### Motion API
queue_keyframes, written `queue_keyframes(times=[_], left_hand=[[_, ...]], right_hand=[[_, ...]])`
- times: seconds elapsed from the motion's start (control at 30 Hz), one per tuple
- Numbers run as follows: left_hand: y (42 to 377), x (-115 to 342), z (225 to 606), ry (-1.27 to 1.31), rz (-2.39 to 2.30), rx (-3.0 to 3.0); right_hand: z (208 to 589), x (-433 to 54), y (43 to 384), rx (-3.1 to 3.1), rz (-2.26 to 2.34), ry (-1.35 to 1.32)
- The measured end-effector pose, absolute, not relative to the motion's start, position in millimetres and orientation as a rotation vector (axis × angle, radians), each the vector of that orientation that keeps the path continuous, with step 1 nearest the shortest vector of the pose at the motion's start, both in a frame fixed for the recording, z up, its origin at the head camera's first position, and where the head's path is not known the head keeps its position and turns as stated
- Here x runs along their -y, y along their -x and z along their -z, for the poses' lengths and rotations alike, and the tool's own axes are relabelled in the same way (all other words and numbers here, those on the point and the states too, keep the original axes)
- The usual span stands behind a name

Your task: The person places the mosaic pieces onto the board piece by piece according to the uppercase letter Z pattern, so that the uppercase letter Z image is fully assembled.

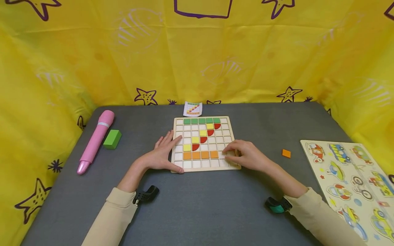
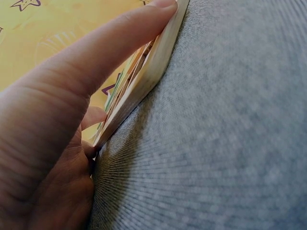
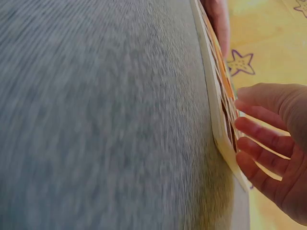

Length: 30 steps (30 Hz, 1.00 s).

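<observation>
A wooden grid board [image 1: 205, 169] lies on the dark table. Green squares fill part of its top row, yellow squares [image 1: 187, 147] and red quarter-circle pieces [image 1: 203, 139] step diagonally down to the left, and orange squares [image 1: 204, 155] line a lower row. At the board's left edge my left hand [image 1: 160, 155] rests with fingers spread, its thumb [image 2: 124, 36] on the near corner. Over the lower right cells hovers my right hand [image 1: 247, 155], fingers loosely bent and fingertips [image 3: 244, 122] close to or touching the board. No piece shows between them.
A small pattern card [image 1: 193, 109] sits behind the board. To the left lie a pink microphone-shaped toy [image 1: 96, 141] and a green block [image 1: 112, 139]. A loose orange square [image 1: 286, 153] and a vehicle picture puzzle [image 1: 326, 171] are on the right. Yellow cloth hangs around the table.
</observation>
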<state>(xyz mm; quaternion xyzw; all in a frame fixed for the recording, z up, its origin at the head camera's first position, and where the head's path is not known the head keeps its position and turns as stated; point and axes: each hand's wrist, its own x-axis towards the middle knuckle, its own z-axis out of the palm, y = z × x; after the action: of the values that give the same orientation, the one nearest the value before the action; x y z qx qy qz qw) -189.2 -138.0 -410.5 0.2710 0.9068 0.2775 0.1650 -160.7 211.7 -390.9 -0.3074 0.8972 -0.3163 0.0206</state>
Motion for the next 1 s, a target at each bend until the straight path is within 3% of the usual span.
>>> queue_keyframes(times=[0.43, 1.0], left_hand=[[189.4, 136.7, 410.2, -0.761, -0.783, -2.580], [189.6, 136.8, 410.7, -0.762, -0.793, -2.581]], right_hand=[[388.6, -213.1, 159.9, -2.794, 0.923, 1.000], [384.8, -321.1, 135.1, -3.116, 0.825, 0.730]])
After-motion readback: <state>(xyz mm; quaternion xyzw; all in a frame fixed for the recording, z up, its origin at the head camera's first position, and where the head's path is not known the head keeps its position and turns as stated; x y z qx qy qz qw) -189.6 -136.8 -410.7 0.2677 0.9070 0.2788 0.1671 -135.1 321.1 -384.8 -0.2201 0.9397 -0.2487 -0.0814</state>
